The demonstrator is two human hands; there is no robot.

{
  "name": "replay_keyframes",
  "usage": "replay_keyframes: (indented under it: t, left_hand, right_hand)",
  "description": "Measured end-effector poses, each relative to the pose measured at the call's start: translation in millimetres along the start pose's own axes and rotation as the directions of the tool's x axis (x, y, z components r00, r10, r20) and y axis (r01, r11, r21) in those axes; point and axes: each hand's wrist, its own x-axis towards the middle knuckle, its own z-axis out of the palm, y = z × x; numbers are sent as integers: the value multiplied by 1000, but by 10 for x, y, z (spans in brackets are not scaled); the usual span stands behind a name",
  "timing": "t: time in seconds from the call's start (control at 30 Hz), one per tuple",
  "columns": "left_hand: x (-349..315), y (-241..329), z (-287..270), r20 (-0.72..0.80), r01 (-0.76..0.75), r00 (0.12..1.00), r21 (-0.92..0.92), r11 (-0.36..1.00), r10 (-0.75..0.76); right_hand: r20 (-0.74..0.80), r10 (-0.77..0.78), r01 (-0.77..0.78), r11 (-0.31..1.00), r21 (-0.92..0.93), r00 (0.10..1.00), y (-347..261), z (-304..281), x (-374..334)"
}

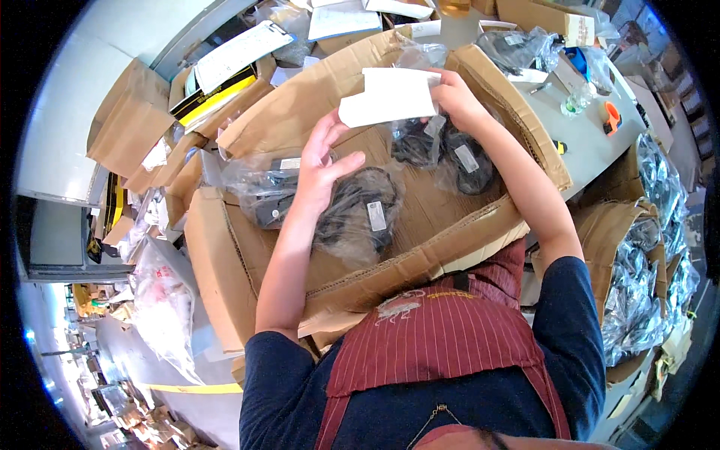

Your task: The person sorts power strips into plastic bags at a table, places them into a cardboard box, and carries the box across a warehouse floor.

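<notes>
Above an open cardboard box, a stack of white paper sheets is held up, its edges not lined up. My right hand grips the sheets at their right edge, fingers closed on them. My left hand is at the lower left corner of the paper, thumb spread away from the fingers; its fingertips come close to the sheet, and whether they touch it I cannot tell. Below my hands, clear plastic bags with black cabled devices lie in the box, each with a white label. Another bagged black device rests under my right wrist.
A clipboard with papers lies on cartons at the far left. On the grey table at the right are an orange tool and a clear bottle. Boxes of bagged parts stand at the right, and a white plastic bag at the left.
</notes>
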Motion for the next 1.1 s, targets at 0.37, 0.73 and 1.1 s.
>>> replay_keyframes:
  t: [0.37,0.73,1.1]
  left_hand:
    - [-18,-278,-22,-261,-74,950,351,933,173]
    - [-10,-326,35,-197,-118,921,683,721,337]
    - [-50,-377,133,-308,117,949,543,832,68]
  right_hand:
    - [99,-543,529,735,-425,834,-121,74,-141]
    - [497,-227,523,598,-607,837,-51,473,-318]
    - [480,-276,524,672,-523,833,-43,515,-274]
